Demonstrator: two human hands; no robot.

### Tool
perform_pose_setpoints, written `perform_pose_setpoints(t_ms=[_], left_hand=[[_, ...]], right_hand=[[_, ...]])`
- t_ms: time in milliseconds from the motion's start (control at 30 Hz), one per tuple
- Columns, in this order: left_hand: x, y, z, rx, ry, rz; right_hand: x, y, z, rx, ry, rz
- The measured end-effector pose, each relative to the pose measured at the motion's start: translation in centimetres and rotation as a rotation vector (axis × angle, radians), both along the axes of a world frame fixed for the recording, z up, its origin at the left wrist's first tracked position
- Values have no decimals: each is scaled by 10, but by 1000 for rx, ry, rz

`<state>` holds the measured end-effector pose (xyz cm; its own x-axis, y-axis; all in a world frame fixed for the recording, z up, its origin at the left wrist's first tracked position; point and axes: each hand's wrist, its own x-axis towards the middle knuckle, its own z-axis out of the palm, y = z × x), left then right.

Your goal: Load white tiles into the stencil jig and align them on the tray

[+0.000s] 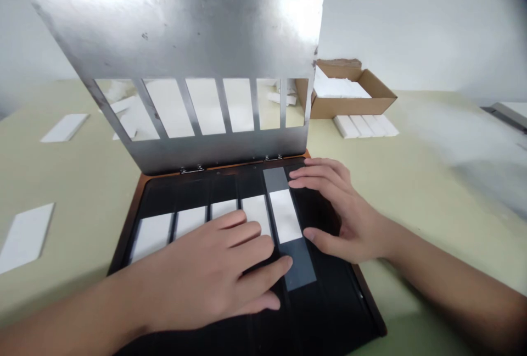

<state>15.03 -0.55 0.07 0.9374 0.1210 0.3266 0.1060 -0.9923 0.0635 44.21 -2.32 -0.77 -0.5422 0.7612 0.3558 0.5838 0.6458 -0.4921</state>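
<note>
A black slotted tray (329,312) with an orange-brown rim lies in front of me, its metal lid (185,32) with several slots hinged up at the back. White strips (153,233) lie side by side in the tray's channels. My left hand (209,273) lies flat and open on the tray, fingers over the middle strips. A grey strip with a white middle (286,218) sits slightly askew in the right channel. My right hand (341,213) rests open beside it, fingertips and thumb touching its right edge.
An open cardboard box (349,100) of white pieces stands at the back right, with a row of white strips (366,125) before it. Loose white strips lie on the green table at the left (24,235) and far left (66,127). A grey object (506,111) sits at the right edge.
</note>
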Motion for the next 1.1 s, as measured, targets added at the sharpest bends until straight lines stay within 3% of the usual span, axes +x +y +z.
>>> perform_pose_setpoints(t_ms=[467, 1100], left_hand=[[0, -1, 1, -18, 4, 7], [0, -1, 0, -36, 6, 6]], right_hand=[[-2, 0, -3, -97, -105, 54], [-4, -1, -2, -51, -148, 13]])
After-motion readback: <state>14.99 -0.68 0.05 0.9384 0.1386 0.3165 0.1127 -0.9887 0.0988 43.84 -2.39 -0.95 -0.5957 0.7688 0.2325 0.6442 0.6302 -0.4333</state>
